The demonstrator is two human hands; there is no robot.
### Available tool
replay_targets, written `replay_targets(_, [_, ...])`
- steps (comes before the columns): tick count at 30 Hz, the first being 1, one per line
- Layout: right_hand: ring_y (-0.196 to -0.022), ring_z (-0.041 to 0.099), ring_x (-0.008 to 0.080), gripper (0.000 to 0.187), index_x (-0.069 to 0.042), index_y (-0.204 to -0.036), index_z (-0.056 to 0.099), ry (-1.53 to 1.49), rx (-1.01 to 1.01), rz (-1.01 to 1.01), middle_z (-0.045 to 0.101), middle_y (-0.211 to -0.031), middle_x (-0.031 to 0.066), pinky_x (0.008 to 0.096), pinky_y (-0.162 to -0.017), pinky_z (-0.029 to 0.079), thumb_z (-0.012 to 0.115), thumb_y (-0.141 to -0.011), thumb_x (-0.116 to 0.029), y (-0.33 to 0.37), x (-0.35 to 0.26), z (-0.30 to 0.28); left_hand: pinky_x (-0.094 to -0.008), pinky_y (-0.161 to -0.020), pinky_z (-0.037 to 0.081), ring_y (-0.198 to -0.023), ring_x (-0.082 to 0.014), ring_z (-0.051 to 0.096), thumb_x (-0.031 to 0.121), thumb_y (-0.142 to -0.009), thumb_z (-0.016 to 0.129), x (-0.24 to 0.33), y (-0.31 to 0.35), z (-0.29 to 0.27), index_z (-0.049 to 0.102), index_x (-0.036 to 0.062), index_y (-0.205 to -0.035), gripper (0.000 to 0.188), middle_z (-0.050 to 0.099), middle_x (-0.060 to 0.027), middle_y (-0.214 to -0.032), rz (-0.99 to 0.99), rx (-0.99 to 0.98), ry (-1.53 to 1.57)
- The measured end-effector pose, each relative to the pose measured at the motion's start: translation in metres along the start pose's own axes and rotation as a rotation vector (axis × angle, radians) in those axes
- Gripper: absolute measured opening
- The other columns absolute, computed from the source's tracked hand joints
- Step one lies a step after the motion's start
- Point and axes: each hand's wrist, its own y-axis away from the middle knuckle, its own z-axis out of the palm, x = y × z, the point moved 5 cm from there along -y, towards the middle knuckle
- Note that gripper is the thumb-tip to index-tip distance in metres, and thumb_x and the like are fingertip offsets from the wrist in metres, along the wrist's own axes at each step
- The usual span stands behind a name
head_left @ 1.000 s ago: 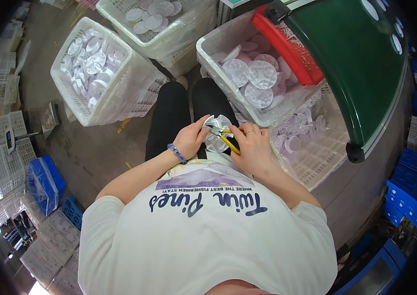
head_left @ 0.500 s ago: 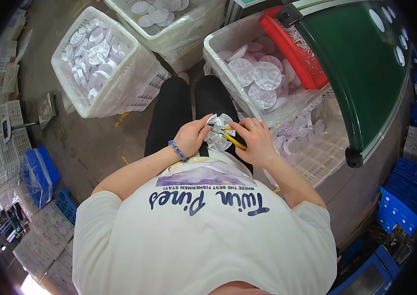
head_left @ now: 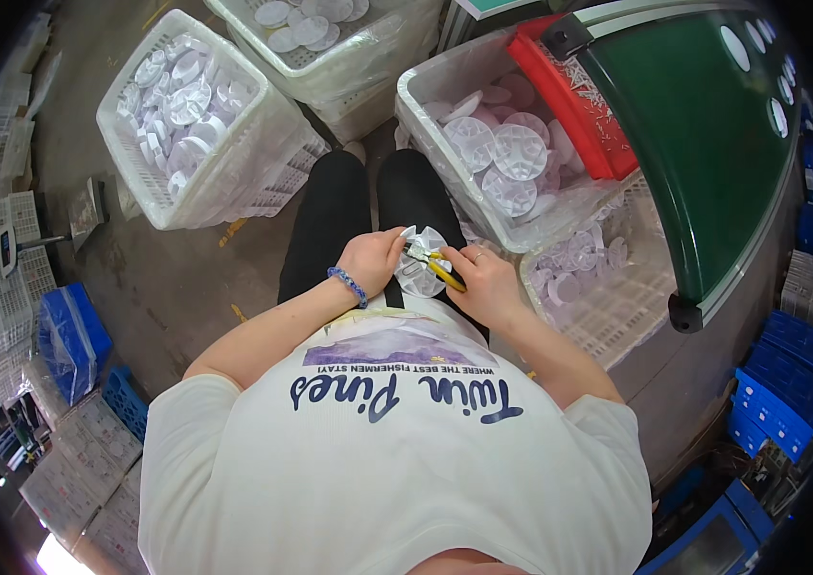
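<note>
Clear disc at centre, edge pinched by left fingers; right fingers grip pliers. Upper-left crate: white pieces.

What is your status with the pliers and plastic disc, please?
Left hand holding plastic disc. Right hand gripping yellow-handled pliers, tips at the disc. Red tray off right, not in the way.

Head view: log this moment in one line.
left hand: holding clear disc; right hand: holding yellow-handled pliers; pliers' jaws: over disc; red tray: holding small white pieces
</note>
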Motion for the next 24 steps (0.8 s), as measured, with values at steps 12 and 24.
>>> replay_targets(12, [-0.071,0.055,0.0156,0.046,-0.006,-0.112,0.06,-0.383,0.246,0.242,0.057,-0.085,0.0065,0.0251,-0.062,0.043,0.067,-0.067,-0.003,0.037,0.048,-0.032,-0.0255,-0.05,0.043,-0.057,-0.0119,0.053,0.026,-0.091,0.051,-0.076,-0.09,-0.075,0.061,0.011,-0.082,0.02,0.057,0.0,-0.066,-0.533,0.297,1.229])
replay_targets(24, [-0.101,0.055,0.0127,0.045,0.003,-0.125,0.05,-0.878,0.818,0.781,0.056,-0.115,0.0073,0.0247,-0.085,0.044,0.063,-0.082,-0.004,0.146,0.179,0.005,-0.0175,-0.061,0.047,-0.069,-0.0075,0.055,0.017,-0.094,0.047,-0.054,-0.125,-0.087,0.059,-0.0013,-0.103,0.024,0.06,-0.003,-0.084,-0.359,-0.081,1.176])
